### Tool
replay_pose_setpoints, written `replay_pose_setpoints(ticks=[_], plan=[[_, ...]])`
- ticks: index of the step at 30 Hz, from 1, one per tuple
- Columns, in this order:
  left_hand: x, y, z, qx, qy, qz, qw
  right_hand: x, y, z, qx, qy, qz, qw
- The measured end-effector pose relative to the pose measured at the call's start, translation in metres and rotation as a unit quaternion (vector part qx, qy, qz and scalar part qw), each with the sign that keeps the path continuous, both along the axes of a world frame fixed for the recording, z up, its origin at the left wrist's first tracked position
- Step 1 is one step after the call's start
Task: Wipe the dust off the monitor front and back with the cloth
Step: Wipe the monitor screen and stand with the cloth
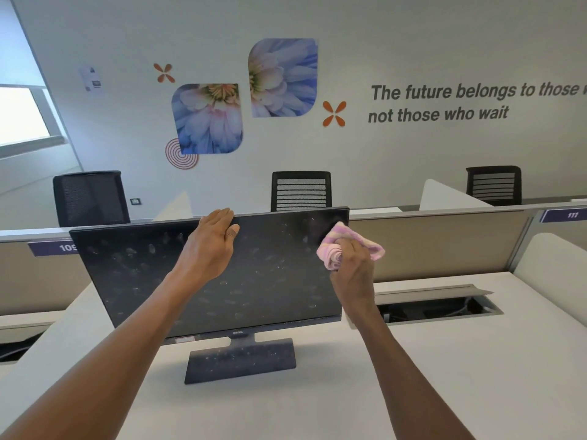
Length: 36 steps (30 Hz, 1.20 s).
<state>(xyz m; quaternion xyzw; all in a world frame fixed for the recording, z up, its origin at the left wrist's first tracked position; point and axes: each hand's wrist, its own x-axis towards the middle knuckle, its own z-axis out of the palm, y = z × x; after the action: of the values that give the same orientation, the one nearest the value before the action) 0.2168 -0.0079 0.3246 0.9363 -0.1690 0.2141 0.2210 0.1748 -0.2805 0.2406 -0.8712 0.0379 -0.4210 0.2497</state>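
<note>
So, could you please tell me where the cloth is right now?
In the head view, the pink cloth is bunched in the right hand, pressed against the upper right corner of the monitor screen.

Left hand (214, 238) hooked, arm outstretched; right hand (352, 265) clenched, raised

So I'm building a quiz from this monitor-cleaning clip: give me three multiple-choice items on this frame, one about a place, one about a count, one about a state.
1. Where is the cloth on the monitor?
A. lower left corner
B. upper right corner
C. on the stand base

2. How many office chairs stand behind the partition?
A. one
B. three
C. five

3. What state is most of the screen in?
A. dusty, smudged
B. wiped clean
C. switched on

Answers:
1 B, the right hand holds the cloth by the top right corner.
2 B, three black chair backs show.
3 A, pale smudges cover the dark screen while the left hand grips its top edge.
</note>
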Motion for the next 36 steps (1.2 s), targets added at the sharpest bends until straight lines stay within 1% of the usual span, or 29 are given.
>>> replay_pose_setpoints(ticks=[2, 5, 7, 9, 10, 12, 15, 17, 19, 22, 25, 27, 28, 32, 34, 36], plan=[[0.0, 0.001, 0.0, -0.001, -0.002, 0.001, 1.0, 0.003, -0.003, 0.012, 0.003, -0.008, -0.006, 1.0], [-0.001, 0.001, 0.001, 0.0, -0.006, -0.001, 1.0, 0.009, 0.005, 0.035, -0.042, -0.038, 0.024, 0.998], [-0.001, 0.0, 0.001, 0.002, -0.007, -0.002, 1.0, 0.01, 0.012, 0.034, -0.077, -0.026, 0.053, 0.995], [-0.001, 0.001, 0.0, 0.0, -0.007, -0.006, 1.0, 0.011, 0.013, 0.018, -0.108, 0.002, 0.058, 0.992], [0.0, 0.001, 0.0, 0.001, -0.007, -0.009, 1.0, 0.01, 0.01, 0.009, -0.106, 0.013, 0.052, 0.993], [0.001, 0.003, -0.001, 0.003, -0.008, -0.011, 1.0, 0.008, 0.003, 0.0, -0.074, 0.019, 0.027, 0.997], [0.003, 0.004, -0.002, -0.003, -0.004, -0.008, 1.0, 0.01, 0.005, 0.017, -0.049, -0.005, -0.004, 0.999], [0.003, 0.004, -0.002, -0.003, -0.004, -0.008, 1.0, 0.014, 0.016, 0.034, -0.067, -0.022, 0.008, 0.997], [0.002, 0.004, -0.002, 0.003, -0.009, -0.008, 1.0, 0.019, 0.028, 0.04, -0.095, -0.018, 0.027, 0.995], [0.003, 0.007, 0.002, 0.021, -0.017, -0.013, 1.0, 0.018, 0.035, 0.02, -0.127, 0.006, 0.045, 0.991], [0.006, 0.012, 0.006, 0.036, -0.011, -0.022, 0.999, 0.011, 0.026, 0.006, -0.085, 0.007, 0.016, 0.996], [0.01, 0.015, 0.006, 0.039, -0.003, -0.027, 0.999, 0.012, 0.024, 0.015, -0.05, -0.004, -0.005, 0.999], [0.011, 0.016, 0.005, 0.04, 0.003, -0.027, 0.999, 0.014, 0.027, 0.023, -0.049, -0.013, -0.005, 0.999], [0.016, 0.022, 0.009, 0.048, 0.019, -0.024, 0.998, 0.023, 0.051, 0.042, -0.113, -0.016, 0.039, 0.993], [0.016, 0.026, 0.014, 0.064, 0.03, -0.031, 0.997, 0.021, 0.059, 0.033, -0.138, 0.005, 0.065, 0.988], [0.014, 0.031, 0.017, 0.085, 0.039, -0.033, 0.995, 0.016, 0.058, 0.017, -0.146, 0.021, 0.062, 0.987]])
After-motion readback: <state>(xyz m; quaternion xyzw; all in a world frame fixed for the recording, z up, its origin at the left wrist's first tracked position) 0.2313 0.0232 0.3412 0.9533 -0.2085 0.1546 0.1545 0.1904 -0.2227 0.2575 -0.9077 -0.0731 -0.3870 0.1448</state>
